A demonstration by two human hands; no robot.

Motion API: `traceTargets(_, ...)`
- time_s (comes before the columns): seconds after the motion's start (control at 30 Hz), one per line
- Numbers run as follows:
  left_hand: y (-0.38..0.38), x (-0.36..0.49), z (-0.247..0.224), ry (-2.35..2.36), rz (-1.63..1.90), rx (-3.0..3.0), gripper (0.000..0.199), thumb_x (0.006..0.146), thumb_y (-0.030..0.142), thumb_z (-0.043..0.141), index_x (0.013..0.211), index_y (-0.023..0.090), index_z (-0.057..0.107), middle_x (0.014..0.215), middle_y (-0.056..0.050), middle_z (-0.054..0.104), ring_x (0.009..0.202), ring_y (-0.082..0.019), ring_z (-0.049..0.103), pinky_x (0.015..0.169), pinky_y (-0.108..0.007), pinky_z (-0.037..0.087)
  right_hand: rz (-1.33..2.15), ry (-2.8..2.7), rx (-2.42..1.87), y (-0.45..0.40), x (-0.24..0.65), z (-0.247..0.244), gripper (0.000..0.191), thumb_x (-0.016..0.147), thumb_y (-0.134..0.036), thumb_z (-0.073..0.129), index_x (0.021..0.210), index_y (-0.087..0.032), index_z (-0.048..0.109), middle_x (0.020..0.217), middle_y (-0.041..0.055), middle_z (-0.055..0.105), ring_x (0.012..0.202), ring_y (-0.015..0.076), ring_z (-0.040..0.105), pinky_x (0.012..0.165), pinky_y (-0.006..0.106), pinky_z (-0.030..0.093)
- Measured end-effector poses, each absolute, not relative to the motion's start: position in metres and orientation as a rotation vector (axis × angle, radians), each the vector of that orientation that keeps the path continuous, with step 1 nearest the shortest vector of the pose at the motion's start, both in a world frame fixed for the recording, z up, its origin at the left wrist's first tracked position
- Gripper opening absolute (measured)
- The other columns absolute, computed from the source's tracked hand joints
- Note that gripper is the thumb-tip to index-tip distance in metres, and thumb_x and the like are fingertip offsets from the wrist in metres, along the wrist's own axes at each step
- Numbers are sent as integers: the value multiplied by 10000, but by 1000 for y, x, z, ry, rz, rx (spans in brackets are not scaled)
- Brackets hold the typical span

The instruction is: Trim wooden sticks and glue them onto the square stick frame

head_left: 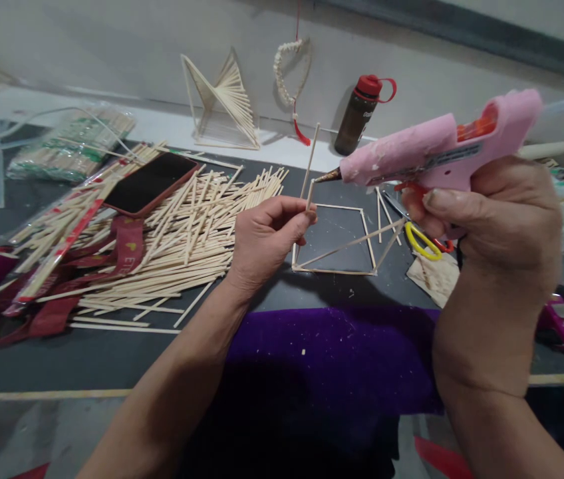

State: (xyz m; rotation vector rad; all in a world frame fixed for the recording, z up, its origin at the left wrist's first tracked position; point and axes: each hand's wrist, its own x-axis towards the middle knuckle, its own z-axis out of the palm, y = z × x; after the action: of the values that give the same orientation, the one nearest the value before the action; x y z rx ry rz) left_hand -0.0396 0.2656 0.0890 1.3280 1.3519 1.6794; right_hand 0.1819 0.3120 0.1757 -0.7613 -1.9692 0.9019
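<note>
My left hand (275,233) pinches a thin wooden stick (310,194) upright between thumb and fingers. My right hand (506,219) is wrapped round the handle of a pink hot glue gun (402,153), fingers at its red trigger. The gun's nozzle (330,175) points left, at or very close to the stick's top end. Below and behind my left hand lies a square stick frame (368,239), with slanting sticks joined at its near corners. Another stick (313,156) rises behind the held one; its lower end is hidden.
Many loose sticks (197,233) and a phone (151,183) lie left. A finished-looking twisted stick model (225,100) and a red-capped bottle (356,116) stand behind. Yellow-handled scissors (422,243) lie right of the frame. Purple cloth (332,352) covers the near side.
</note>
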Motion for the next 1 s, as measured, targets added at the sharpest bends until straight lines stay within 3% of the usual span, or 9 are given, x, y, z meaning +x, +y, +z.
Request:
traceTargets(0.23, 265, -40, 89, 1335, 1685, 1331, 57, 765, 215, 676, 783, 235, 727, 701, 0, 715, 466, -90, 583, 388, -228, 433, 875, -1951, -786, 312, 181, 176, 249, 780, -224, 683, 552, -228, 585, 492, -38, 507, 427, 117, 450, 367, 267, 252)
traceTargets(0.4, 265, -40, 88, 1339, 1674, 1335, 55, 766, 225, 677, 788, 229, 727, 709, -3, 719, 464, -88, 578, 391, -226, 432, 940, -1934, -794, 318, 184, 172, 101, 784, -229, 693, 683, -225, 681, 527, -29, 545, 419, 113, 458, 349, 256, 247)
traceTargets(0.63, 264, -39, 90, 1338, 1671, 1324, 57, 763, 221, 678, 778, 243, 727, 692, 2, 715, 461, -94, 574, 391, -231, 428, 1042, -1897, -784, 321, 182, 168, 121, 775, -257, 734, 671, -225, 680, 554, -1, 583, 433, 128, 462, 362, 281, 274)
traceTargets(1.0, 265, -40, 88, 1346, 1666, 1345, 71, 765, 216, 670, 804, 186, 722, 697, -5, 717, 466, -77, 577, 398, -194, 423, 1167, -1869, -665, 333, 186, 162, 69, 797, -204, 682, 730, -195, 695, 625, -20, 626, 419, 78, 468, 356, 220, 275)
